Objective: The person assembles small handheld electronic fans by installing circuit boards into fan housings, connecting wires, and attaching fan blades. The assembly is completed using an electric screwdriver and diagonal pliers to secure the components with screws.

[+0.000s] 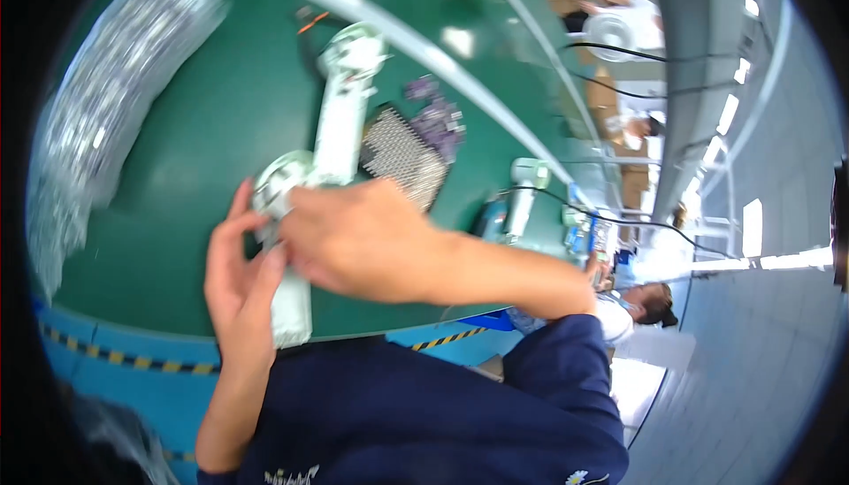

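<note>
A long white housing with a round, pale-green-edged head (290,313) lies at the near edge of the green table, its handle pointing toward me. My left hand (240,286) is closed around its left side, thumb and fingers near the neck. Over the head and neck comes my right hand (358,239), blurred, with its fingers pinched together. What they hold, if anything, is hidden. Just beyond lies a second housing (340,127) of the same shape, with parts showing in its round head.
Right of the housings sits a dark tray of small metal parts (402,153), with purple pieces (435,118) beside it. Clear plastic-wrapped goods (133,87) fill the left side. An orange-tipped item (314,22) lies far off. Another housing (525,198) and people are at the right.
</note>
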Demonstrator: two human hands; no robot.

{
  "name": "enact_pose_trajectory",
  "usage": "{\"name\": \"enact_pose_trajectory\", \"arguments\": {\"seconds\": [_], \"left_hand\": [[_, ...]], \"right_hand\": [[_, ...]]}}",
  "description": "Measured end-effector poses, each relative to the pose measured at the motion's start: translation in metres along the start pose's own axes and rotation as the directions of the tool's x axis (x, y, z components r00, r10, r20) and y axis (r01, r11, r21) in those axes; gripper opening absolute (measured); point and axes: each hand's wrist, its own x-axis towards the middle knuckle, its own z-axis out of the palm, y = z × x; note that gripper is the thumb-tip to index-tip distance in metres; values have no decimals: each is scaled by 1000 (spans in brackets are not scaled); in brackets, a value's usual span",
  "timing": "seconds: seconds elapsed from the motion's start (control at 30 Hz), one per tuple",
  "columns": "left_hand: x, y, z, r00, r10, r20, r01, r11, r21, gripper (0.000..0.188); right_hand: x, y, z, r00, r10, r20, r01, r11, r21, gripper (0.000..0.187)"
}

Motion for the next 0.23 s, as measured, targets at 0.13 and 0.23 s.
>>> {"name": "enact_pose_trajectory", "arguments": {"seconds": [0.13,0.23], "left_hand": [[-4,-1,-1,1000,3,-30,-1,998,56,11],[-3,-5,-8,998,52,26,-57,977,207,7]], "right_hand": [[-3,-2,6,995,-28,-94,29,1000,10,19],[-6,1,7,983,-54,-177,64,997,54,19]]}}
